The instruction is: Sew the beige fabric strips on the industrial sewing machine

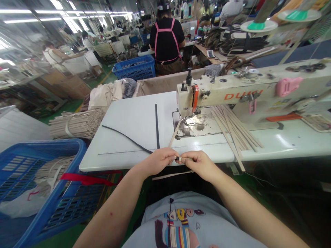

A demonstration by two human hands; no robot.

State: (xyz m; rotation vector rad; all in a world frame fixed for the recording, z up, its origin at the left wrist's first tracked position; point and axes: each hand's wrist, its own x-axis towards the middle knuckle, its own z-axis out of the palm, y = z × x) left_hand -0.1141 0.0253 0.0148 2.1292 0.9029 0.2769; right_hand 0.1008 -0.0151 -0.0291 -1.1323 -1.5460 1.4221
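Now the left hand (pixel 162 159) and right hand (pixel 198 162) nearly meet, their fingertips (pixel 172 158) pinched around a small black piece (pixel 177 158) and a narrow cream strip (pixel 180 159), both lying between them near the front edge of the smooth white tabletop (pixel 134 117).

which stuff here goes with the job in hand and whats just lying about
Likely part of it: pinched dark piece, black strips, pale strip near the needle, sewing machine

Seemingly just lying about: red strap, rear blue basket
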